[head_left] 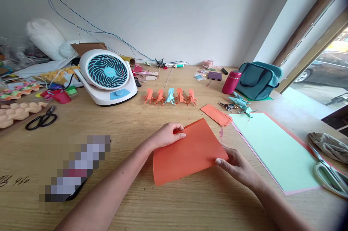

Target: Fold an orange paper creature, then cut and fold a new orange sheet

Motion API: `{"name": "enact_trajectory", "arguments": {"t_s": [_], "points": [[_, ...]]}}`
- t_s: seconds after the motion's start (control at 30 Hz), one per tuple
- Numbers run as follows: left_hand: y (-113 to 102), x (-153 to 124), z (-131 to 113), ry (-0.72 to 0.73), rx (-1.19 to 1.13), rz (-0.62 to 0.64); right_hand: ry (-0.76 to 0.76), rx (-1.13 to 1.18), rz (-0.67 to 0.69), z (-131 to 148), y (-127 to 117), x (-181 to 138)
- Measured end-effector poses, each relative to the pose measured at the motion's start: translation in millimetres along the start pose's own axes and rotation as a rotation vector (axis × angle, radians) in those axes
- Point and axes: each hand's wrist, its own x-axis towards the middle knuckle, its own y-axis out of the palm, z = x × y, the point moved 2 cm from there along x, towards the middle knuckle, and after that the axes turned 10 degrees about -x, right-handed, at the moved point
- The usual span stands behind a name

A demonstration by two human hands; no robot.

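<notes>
A sheet of orange paper (190, 155), bent over on itself, is held in front of me just above the wooden table. My left hand (168, 135) pinches its upper left edge between thumb and fingers. At the lower right corner my right hand (235, 162) grips the paper, thumb on top and fingers behind. Beyond it stand several folded paper figures in a row, orange ones such as this orange figure (181, 96) around a light blue figure (170, 96). Orange paper strips (216, 115) lie to the right of the row.
A stack of pale green paper (277, 151) lies right, with white-handled scissors (330, 175) at its edge. Behind are a teal bag (258, 80), pink bottle (232, 82) and keys (227, 106). Left are a white fan (108, 75), black scissors (42, 119) and a blurred flat object (78, 169).
</notes>
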Motion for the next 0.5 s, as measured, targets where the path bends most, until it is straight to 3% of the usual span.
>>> {"name": "enact_trajectory", "arguments": {"t_s": [0.2,0.5], "points": [[-3.8,0.3,-1.8,-0.012,-0.014,-0.071,0.054,0.031,0.024,-3.0,0.7,-0.7],[-5.0,-3.3,-12.9,0.012,-0.006,-0.052,0.087,0.154,0.045,-5.2,1.2,1.8]]}}
